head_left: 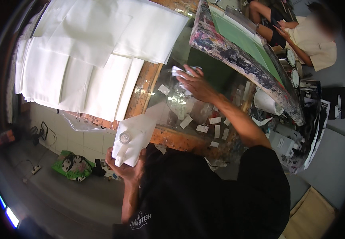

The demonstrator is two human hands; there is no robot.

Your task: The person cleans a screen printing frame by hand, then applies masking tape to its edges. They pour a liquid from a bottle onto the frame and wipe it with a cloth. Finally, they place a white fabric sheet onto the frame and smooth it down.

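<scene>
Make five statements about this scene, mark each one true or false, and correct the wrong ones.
1. The left hand holds a whitish plastic jug. True.
2. The right hand holds a red brush. False: the right hand lies over a crumpled white wad.
3. Large white sheets lie at the upper left of the picture. True.
4. The mesh in the paint-stained frame is bright orange. False: the frame holds green mesh.
5. Nobody else is in view. False: another person sits at the upper right.
</scene>
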